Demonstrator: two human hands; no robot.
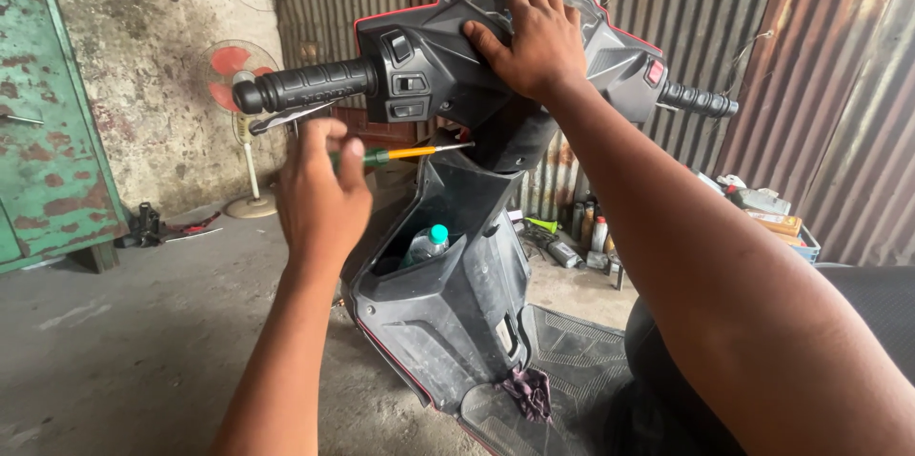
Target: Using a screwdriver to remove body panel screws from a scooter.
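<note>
**Screwdriver under scooter handlebar cover, other hand on top**

Left hand: closed around a screwdriver, green/yellow handle, shaft pointing toward 3 o'clock. Tip sits under the handlebar cover, at the gap above the front panel. Can't tell if the tip is seated in a screw.

Right hand: open, palm down, fingers spread flat across the top of the cover, pressing on it. Not gripping anything.

Scooter: black plastic, red edge trim. Left grip sticks out at 9 o'clock from the cover, right grip at 3 o'clock. Switch buttons sit on the cover just right of the left grip.

Front panel pocket holds a bottle, clear with a teal cap, at 6 o'clock from the screwdriver tip. A dark rag lies on the footboard below.

Surroundings: pedestal fan against the wall at 9 o'clock, green metal cabinet far left, corrugated sheet wall behind. Cans and small boxes sit on the floor at 3 o'clock, beyond the right forearm.
</note>
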